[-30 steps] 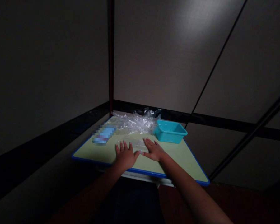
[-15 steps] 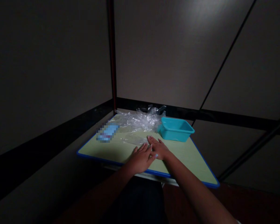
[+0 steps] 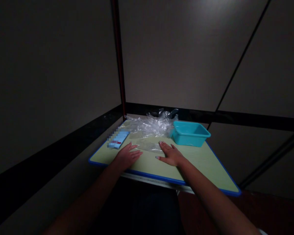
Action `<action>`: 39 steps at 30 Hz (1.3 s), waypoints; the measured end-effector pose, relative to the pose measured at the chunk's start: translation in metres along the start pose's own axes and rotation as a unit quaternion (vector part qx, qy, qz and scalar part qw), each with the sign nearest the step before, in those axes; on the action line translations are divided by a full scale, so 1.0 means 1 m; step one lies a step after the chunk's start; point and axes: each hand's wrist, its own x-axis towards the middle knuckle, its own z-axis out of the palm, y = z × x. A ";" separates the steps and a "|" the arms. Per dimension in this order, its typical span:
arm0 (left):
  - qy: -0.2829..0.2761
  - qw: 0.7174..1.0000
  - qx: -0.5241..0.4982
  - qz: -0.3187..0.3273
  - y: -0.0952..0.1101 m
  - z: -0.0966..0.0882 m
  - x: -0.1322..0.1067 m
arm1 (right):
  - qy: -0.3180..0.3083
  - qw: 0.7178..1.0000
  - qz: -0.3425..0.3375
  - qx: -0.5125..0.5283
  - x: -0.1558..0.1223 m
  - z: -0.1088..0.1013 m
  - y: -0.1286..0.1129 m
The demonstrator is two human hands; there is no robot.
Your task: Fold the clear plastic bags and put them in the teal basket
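Observation:
A flat clear plastic bag (image 3: 149,146) lies on the pale green table (image 3: 198,161). My left hand (image 3: 126,156) rests flat at the bag's left end, fingers stretched out. At the bag's right end my right hand (image 3: 170,154) lies palm down, fingers spread, pressing on the plastic. Neither hand grips anything.
A heap of crumpled clear plastic bags (image 3: 149,125) sits at the table's back. A turquoise tub (image 3: 189,133) stands at the back right. A phone (image 3: 119,139) lies at the left, close to my left hand. Dark walls and a post close in behind.
My left hand slid left along the bag, away from my right hand, which it touched half a second ago. The camera view shifted slightly left.

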 end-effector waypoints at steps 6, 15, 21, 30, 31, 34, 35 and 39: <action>0.025 0.999 -0.039 0.016 0.009 0.014 0.017 | 0.005 1.000 -0.003 0.000 -0.002 -0.002 -0.003; 0.035 0.996 0.010 0.085 -0.016 0.045 0.022 | 0.003 1.000 0.000 0.005 -0.001 -0.001 -0.002; 0.031 0.994 -0.003 0.107 -0.024 0.065 0.022 | 0.010 1.000 -0.001 0.014 -0.001 0.000 -0.002; 0.038 0.992 -0.033 0.116 0.000 0.032 0.026 | 0.011 1.000 -0.002 0.011 0.000 0.001 0.001; 0.036 0.992 -0.035 0.114 0.004 0.027 0.026 | 0.012 1.000 -0.002 0.011 0.000 0.001 0.000; 0.036 0.993 -0.028 0.113 0.015 0.014 0.024 | 0.012 1.000 -0.002 0.011 -0.001 0.000 -0.001; 0.037 0.992 -0.021 0.116 0.019 0.011 0.022 | 0.012 1.000 -0.002 0.010 -0.001 0.000 -0.001; 0.049 0.988 0.017 0.146 0.029 0.001 0.019 | 0.012 1.000 -0.004 0.004 -0.002 -0.002 -0.003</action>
